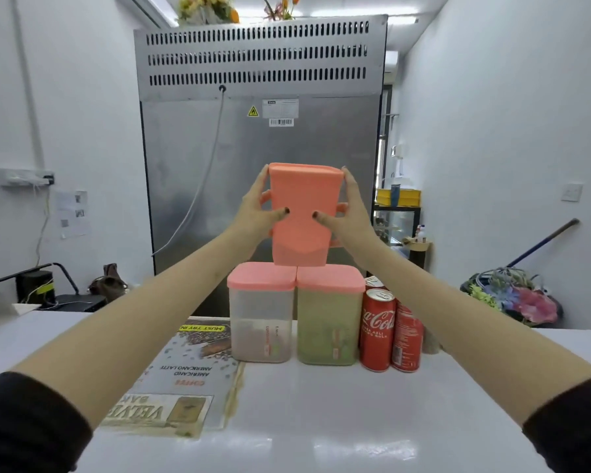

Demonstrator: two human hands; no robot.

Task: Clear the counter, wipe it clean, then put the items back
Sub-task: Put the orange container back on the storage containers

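While gripped both sides by left hand [257,213] and right hand [347,216], pink container [301,216] held aloft over two lidded canisters [261,315] beside Coke cans [377,331], back of counter [321,421]. Slip risk: topples canisters, cans.

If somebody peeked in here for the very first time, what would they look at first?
Most likely the pink container, held up in the middle by the left hand and right hand. It sits at or just above the pink lids of two clear tubs standing side by side on the white counter. Next, the red Coca-Cola cans right of the tubs, and the big steel fridge behind.
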